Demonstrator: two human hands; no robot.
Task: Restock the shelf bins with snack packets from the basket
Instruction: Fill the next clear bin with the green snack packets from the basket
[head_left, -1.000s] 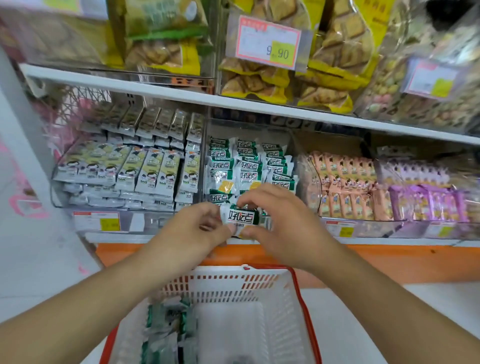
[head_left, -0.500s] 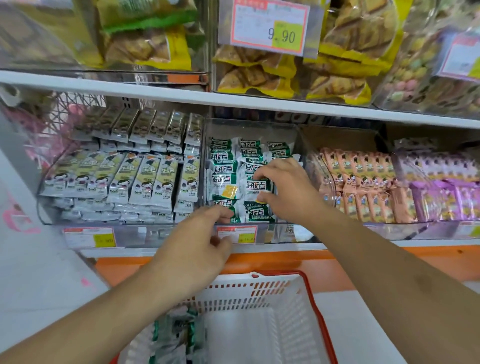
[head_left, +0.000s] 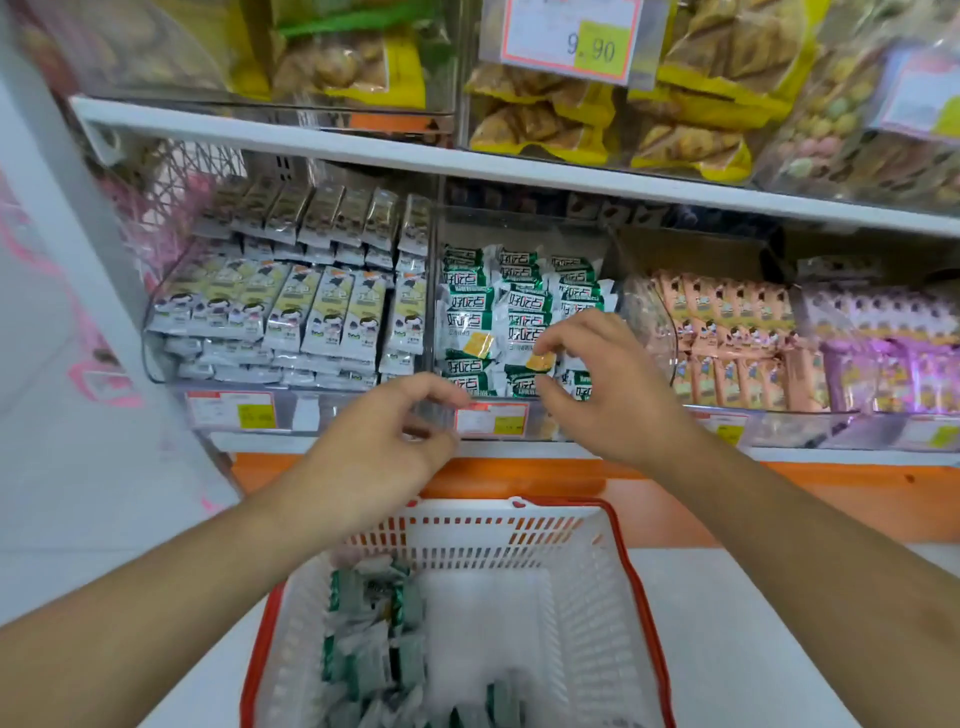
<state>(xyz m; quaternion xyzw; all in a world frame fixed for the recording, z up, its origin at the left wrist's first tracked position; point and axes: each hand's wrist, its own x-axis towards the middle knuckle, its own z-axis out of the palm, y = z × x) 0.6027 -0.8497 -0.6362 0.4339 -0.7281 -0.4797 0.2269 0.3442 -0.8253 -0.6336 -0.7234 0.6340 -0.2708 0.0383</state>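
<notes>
Right hand (head_left: 608, 387): fingers loosely curled, holding nothing; green-and-white snack packets (head_left: 511, 322) in clear bin (head_left: 649, 312) just beyond fingertips. Left hand (head_left: 384, 449): relaxed, empty. Basket (head_left: 613, 597) below both, more packets inside.

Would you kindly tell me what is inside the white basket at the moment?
The white basket holds a heap of green-and-white snack packets along its left side and near end. Its far right floor looks bare. Anything beneath the heap is covered, and the nearest end runs out of frame.
</notes>
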